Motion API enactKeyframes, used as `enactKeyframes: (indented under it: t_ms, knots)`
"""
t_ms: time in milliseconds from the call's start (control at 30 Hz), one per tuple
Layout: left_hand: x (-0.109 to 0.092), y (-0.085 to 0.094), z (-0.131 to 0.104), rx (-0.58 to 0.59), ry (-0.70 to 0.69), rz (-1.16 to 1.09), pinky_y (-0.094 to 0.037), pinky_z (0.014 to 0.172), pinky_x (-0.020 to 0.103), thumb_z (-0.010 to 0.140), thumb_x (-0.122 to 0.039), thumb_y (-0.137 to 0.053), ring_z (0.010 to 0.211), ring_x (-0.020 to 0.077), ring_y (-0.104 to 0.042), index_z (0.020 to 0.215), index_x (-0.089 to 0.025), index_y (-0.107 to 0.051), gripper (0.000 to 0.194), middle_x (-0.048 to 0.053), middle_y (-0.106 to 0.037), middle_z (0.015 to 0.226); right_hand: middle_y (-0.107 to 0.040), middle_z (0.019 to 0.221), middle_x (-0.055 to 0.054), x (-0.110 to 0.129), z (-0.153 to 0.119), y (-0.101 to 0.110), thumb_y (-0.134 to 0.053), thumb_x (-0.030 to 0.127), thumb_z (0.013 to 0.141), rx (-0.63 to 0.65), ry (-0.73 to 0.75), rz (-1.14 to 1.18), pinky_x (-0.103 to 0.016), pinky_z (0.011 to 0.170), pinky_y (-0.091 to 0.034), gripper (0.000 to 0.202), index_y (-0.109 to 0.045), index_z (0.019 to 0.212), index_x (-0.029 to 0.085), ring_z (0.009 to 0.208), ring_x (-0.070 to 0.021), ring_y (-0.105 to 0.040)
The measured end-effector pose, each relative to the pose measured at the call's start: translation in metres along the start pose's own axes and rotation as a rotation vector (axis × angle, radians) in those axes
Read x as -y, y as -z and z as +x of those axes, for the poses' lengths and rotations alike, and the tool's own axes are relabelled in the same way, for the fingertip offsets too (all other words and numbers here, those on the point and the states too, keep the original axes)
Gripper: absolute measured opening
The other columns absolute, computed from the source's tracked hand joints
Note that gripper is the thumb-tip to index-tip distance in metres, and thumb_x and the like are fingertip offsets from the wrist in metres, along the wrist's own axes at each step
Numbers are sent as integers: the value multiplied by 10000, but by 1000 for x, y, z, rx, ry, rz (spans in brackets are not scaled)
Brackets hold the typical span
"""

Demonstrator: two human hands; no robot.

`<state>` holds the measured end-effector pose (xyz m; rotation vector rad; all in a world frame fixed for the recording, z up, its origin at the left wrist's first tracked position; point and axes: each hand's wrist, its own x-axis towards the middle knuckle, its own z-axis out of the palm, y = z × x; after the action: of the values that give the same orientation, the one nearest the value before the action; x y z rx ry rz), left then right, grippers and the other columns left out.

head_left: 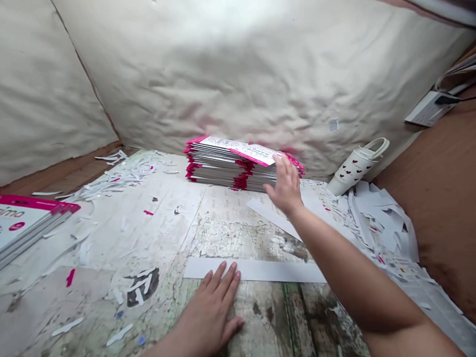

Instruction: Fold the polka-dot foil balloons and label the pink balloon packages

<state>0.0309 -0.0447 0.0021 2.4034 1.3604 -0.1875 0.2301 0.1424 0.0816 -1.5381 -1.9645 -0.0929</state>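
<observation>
My left hand [215,307] lies flat on the worn tabletop, fingers stretched out. Its fingertips rest on a long white paper strip [274,271]. My right hand [285,184] reaches forward to the right end of a stack of pink-and-white printed booklets [215,159]. Its fingers are extended with the thumb apart, and its fingertips overlap the top booklet [260,152]; whether they touch it I cannot tell. Between the hands, partly behind my right forearm, is another white paper strip [273,219].
Pink-edged booklets [21,223] are piled at the left. Paper scraps [121,177] litter the back left, and more offcuts [385,215] heap at the right. A white tumbler with hearts [353,167] leans near the sheet-covered wall. A power socket [430,108] is at the upper right.
</observation>
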Motion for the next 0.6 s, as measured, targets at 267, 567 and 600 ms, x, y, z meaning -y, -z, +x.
enactKeyframes:
  t_ms: [267, 567, 600]
  knots:
    - [9, 7, 4, -27, -25, -120, -166, 1084, 532, 888, -528, -275, 1359, 311, -102, 1414, -166, -211, 642, 87, -117, 1472, -643, 1093, -46, 58, 132, -10, -305, 366, 938, 53, 265, -222, -294, 745, -389, 366, -558, 1183, 266, 932, -201, -567]
    - [15, 14, 5, 66, -50, -207, -133, 1090, 520, 849, -440, -432, 1357, 316, -69, 1418, -165, -202, 673, 84, -88, 1472, -671, 1031, -29, 91, 172, -70, -678, 447, 668, 340, 399, -253, -245, 681, -413, 428, -652, 1048, 251, 909, -201, -582]
    - [16, 15, 5, 74, -53, -214, -133, 1089, 520, 844, -435, -444, 1358, 315, -68, 1419, -166, -202, 679, 86, -85, 1472, -668, 1039, -30, 89, 174, -70, -675, 427, 670, 340, 402, -255, -250, 700, -416, 419, -652, 1049, 249, 930, -205, -580]
